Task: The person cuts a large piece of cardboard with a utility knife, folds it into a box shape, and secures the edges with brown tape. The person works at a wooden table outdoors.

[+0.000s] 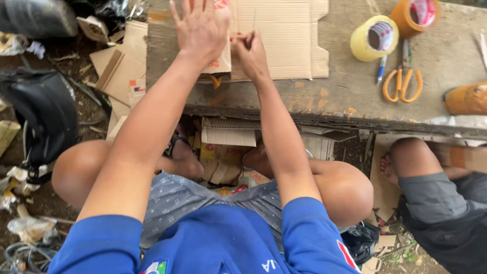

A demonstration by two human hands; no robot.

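The left hand (200,30) is pressing flat, fingers spread, on a cardboard piece (220,58). The right hand (249,50) is pinching its edge on the tabletop (350,96).

The middle of the wooden surface (350,96), between the flat cardboard sheet (284,35) and the yellow tape roll (374,38), is left bare, and passage for a hand is afforded there. The right part is obstructed by that roll, an orange tape roll (416,15), a blue pen (381,70), orange-handled scissors (403,81) and an orange object (466,99) at the edge. Room below the front edge is taken by stacked cardboard pieces (228,134) and another person's knee (413,155).
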